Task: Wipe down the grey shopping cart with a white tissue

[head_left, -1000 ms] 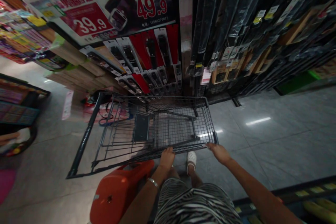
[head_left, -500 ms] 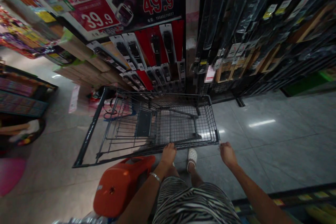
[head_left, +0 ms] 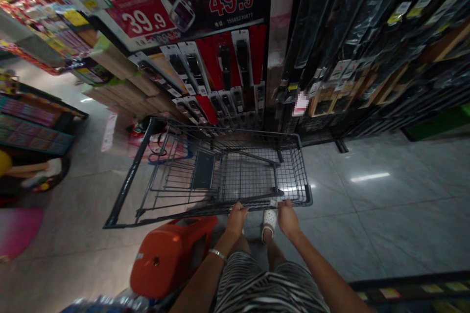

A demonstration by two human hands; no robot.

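A dark grey wire shopping cart (head_left: 242, 176) stands crosswise in front of me, its handle (head_left: 130, 176) to the left. The basket holds nothing that I can see. On the near top rail, my left hand (head_left: 237, 220) has its fingers closed around the bar. Farther right along that rail is my right hand (head_left: 289, 220), its fingers pinched together at a small pale piece (head_left: 273, 202), perhaps cloth or paper; its kind is too small to tell. My fingertips partly hide the rail there.
An orange plastic stool (head_left: 157, 259) stands close to my left. Beyond the cart, a display rack of packaged belts (head_left: 223, 68) rises beside hanging black goods in plastic (head_left: 345, 19). Grey tiled floor (head_left: 367, 215) lies to the right. A low shelf edge (head_left: 411, 281) runs behind me at right.
My right hand has moved left along the near rail, from the cart's front corner toward my left hand. My left hand stays at about the same spot. The view has shifted slightly.
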